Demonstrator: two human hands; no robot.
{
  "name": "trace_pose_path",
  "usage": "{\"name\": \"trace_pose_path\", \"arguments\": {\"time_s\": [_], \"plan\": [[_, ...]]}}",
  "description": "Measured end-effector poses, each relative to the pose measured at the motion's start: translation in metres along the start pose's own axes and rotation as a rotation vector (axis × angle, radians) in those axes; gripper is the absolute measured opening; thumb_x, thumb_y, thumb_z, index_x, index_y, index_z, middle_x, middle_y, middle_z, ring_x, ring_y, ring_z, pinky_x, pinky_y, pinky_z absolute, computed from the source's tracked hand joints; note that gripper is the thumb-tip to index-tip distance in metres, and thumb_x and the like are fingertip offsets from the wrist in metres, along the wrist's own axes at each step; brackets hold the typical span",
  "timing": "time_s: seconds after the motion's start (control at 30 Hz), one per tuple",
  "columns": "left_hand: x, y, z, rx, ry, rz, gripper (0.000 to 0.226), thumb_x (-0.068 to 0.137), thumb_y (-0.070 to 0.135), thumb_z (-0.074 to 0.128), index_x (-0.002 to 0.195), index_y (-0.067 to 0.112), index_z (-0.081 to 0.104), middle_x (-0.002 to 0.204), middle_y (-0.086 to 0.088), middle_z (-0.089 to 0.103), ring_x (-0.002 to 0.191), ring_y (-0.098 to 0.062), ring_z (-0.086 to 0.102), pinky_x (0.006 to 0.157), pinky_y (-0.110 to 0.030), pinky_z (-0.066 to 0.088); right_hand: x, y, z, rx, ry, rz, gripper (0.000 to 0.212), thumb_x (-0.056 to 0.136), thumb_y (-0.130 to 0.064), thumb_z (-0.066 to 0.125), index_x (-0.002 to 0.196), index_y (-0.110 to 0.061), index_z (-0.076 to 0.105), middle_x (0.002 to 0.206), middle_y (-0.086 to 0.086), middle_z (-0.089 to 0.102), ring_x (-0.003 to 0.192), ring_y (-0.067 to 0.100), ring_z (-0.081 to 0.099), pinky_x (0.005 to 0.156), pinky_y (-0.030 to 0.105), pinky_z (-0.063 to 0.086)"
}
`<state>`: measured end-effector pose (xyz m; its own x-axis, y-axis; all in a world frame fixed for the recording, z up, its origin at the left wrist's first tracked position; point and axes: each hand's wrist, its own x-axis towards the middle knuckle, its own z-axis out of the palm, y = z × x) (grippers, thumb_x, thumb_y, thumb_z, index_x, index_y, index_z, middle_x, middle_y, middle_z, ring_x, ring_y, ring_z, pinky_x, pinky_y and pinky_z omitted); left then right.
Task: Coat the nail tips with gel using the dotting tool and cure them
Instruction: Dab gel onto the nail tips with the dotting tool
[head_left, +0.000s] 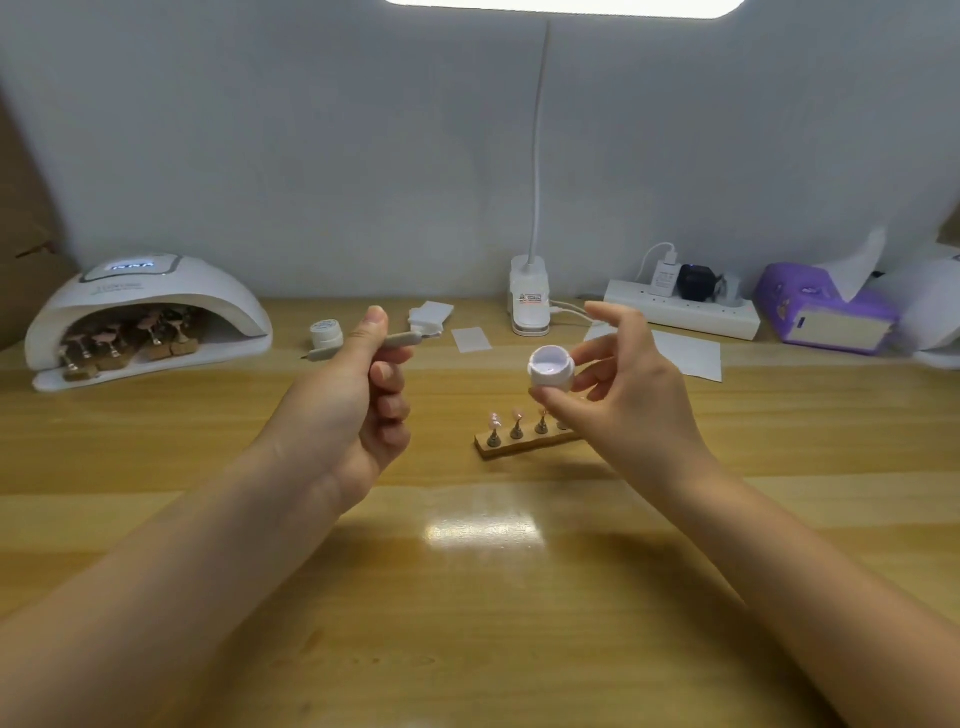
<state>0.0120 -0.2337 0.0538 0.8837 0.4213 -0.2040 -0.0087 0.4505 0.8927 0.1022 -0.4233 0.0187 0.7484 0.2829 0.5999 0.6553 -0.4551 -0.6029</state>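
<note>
My right hand (618, 384) pinches a small white gel jar (551, 368), held open side toward me above the table. Below it a wooden strip (524, 446) carries pink nail tips (518, 414) on small metal stands; my right hand hides the strip's right end. My left hand (358, 395) grips the grey dotting tool (400, 340), which points right toward the jar. At the far left the white curing lamp (145, 312) has its display lit, and several more stands with nail tips (130, 338) sit inside it.
A white jar lid (326, 335) lies behind my left hand. White wipes (471, 340) and paper (691, 353) lie at the back of the wooden table (467, 597). A desk lamp base (529, 296), a power strip (680, 309) and a purple tissue pack (826, 312) line the wall.
</note>
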Motion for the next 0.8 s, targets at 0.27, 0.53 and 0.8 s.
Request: {"name": "trace_pose_path", "arguments": {"time_s": [0.27,0.53,0.8], "plan": [[0.003,-0.01,-0.002,0.042,0.008,0.008,0.032,0.095,0.045,0.054,0.075,0.021,0.062,0.051,0.01,0.048,0.041,-0.006,0.039,0.039,-0.02,0.031,0.006,0.059,-0.016,-0.083,0.067,0.277,0.078,0.074,-0.035,0.081,0.138,-0.025,0.037,0.094,-0.01,0.056,0.085,0.012,0.057,0.072,0.028,0.047],[0.007,-0.015,-0.003,0.001,0.032,-0.02,0.033,0.096,0.046,0.052,0.076,0.021,0.058,0.048,0.009,0.045,0.039,-0.008,0.039,0.037,-0.02,0.03,0.003,0.081,-0.013,-0.194,-0.047,0.374,0.078,0.083,-0.031,0.071,0.146,-0.02,0.027,0.108,-0.002,0.066,0.104,0.02,0.056,0.085,0.033,0.045],[0.012,-0.013,-0.006,-0.009,0.029,-0.015,0.033,0.096,0.045,0.053,0.072,0.023,0.057,0.049,0.01,0.044,0.04,-0.007,0.038,0.039,-0.019,0.029,0.002,0.046,-0.012,-0.398,0.127,-0.009,0.032,0.081,-0.016,0.066,0.11,-0.005,0.057,0.103,0.013,0.054,0.094,0.028,0.051,0.079,0.034,0.042]]}}
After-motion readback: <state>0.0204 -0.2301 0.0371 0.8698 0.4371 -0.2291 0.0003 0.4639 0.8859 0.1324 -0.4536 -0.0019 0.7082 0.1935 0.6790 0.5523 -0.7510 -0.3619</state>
